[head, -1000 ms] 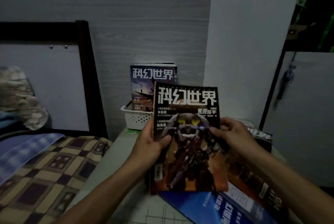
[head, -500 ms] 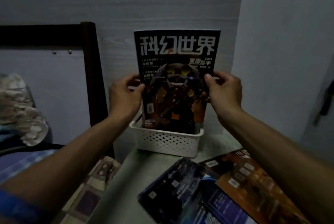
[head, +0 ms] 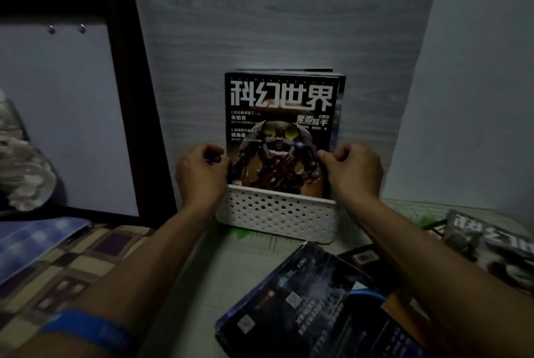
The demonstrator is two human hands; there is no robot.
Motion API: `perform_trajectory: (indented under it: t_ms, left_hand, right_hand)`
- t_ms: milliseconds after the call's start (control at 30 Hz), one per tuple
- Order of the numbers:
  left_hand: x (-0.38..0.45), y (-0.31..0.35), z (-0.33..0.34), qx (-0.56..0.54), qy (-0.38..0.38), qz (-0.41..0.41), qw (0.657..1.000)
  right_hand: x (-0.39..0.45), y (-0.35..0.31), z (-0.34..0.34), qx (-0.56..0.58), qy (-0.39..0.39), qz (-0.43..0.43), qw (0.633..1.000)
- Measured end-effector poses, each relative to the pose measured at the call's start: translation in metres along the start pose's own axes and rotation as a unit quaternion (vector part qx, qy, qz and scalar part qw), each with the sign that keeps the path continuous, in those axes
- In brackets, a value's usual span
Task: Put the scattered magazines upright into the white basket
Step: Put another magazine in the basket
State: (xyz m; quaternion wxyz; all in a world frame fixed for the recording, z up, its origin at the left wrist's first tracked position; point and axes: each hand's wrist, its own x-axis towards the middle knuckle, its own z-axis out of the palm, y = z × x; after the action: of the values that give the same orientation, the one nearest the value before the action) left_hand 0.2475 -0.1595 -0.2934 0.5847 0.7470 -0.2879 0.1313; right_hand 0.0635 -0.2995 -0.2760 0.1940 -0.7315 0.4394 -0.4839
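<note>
A dark robot-cover magazine (head: 280,126) stands upright in the white perforated basket (head: 274,217) against the wall, its lower part inside. Another upright magazine (head: 340,103) shows just behind it. My left hand (head: 200,174) pinches the front magazine's left edge and my right hand (head: 354,171) pinches its right edge, both just above the basket rim. More magazines lie flat on the table: a dark blue one (head: 303,300) in front, and a grey one (head: 488,237) at the right.
The basket sits on a pale table top (head: 208,276) by a grey wood-grain wall. A dark bed frame post (head: 138,92) and a patterned bedspread (head: 72,265) lie to the left. A white wall corner juts out at the right.
Both hands carried the robot-cover magazine from over the table up to the basket and lowered it in; it now stands in front of the earlier magazine.
</note>
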Motion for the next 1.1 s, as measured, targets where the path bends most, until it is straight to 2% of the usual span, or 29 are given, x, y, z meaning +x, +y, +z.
perform_trajectory:
  t_ms: [100,167,267,333,433,500,567,667,767,900,967,1067,1100]
  left_hand:
    - [-0.010,0.002,-0.002,0.017,-0.066,0.029,0.997]
    - [-0.025,0.007,-0.006,0.066,-0.134,0.080,0.985]
    - [-0.038,0.018,-0.024,0.106,-0.209,0.112,0.966]
    - [-0.053,0.023,-0.040,0.103,-0.245,0.129,0.955]
    - [-0.088,0.026,-0.061,0.105,-0.256,0.161,0.947]
    - [-0.118,0.037,-0.069,0.081,-0.285,0.159,0.942]
    - [-0.142,0.054,-0.074,0.054,-0.326,0.161,0.930]
    - [-0.171,0.085,-0.076,0.079,-0.386,0.220,0.893]
    - [-0.192,0.111,-0.075,0.090,-0.427,0.261,0.861]
    - [-0.206,0.129,-0.083,0.087,-0.443,0.268,0.851]
    - [-0.210,0.131,-0.090,0.089,-0.444,0.267,0.851]
    - [-0.212,0.130,-0.102,0.090,-0.428,0.236,0.868]
    - [-0.213,0.132,-0.107,0.085,-0.404,0.240,0.879]
  right_hand:
    - [-0.006,-0.004,0.001,-0.032,-0.003,-0.010,0.999]
    - [-0.015,-0.007,-0.008,0.005,-0.038,-0.007,0.999]
    - [-0.037,-0.011,-0.035,0.107,-0.196,-0.025,0.974]
    - [-0.057,-0.006,-0.064,0.116,-0.252,-0.061,0.959]
    - [-0.077,0.010,-0.117,-0.021,-0.270,-0.152,0.951]
    - [-0.086,0.024,-0.158,-0.143,-0.352,-0.173,0.909]
    - [-0.092,0.037,-0.195,-0.223,-0.442,-0.111,0.862]
    - [-0.110,0.050,-0.236,-0.303,-0.505,-0.042,0.807]
    - [-0.128,0.050,-0.255,-0.317,-0.485,-0.075,0.812]
    - [-0.156,0.047,-0.257,-0.394,-0.393,-0.225,0.800]
    - [-0.171,0.050,-0.252,-0.379,-0.345,-0.267,0.816]
    - [-0.166,0.048,-0.261,-0.348,-0.273,-0.238,0.865]
    - [-0.162,0.044,-0.269,-0.348,-0.263,-0.244,0.866]
